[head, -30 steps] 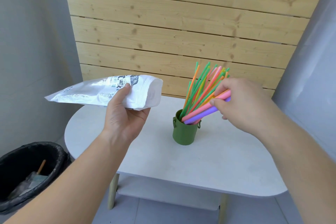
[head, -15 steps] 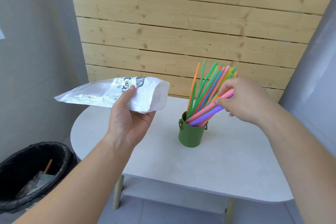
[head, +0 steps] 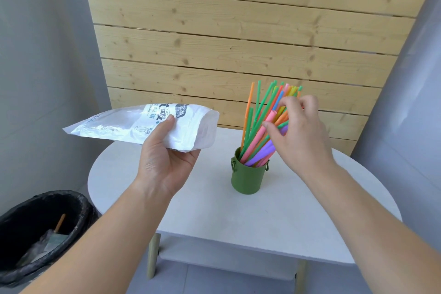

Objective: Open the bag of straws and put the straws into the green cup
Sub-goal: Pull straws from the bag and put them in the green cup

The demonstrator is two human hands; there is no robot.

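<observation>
From the head camera we are seeing the left hand point(head: 164, 164) gripping a white crinkled plastic bag point(head: 133, 126), thumb on top and fingers hidden underneath, its open mouth pointing right; the print is too blurred for us to read, and we cannot make out what is inside. The bundle of thin and thick multicoloured plastic straws point(head: 256, 131) is standing tilted in the small olive-green metal cup point(head: 248, 178) on the white rounded table point(head: 274, 217). The right hand point(head: 300, 136) is curling over the straws' upper ends, covering several, and we cannot tell whether it is clasping them or only touching. At lower left a black lined bin point(head: 78, 207) is being cut off by the frame.
</observation>
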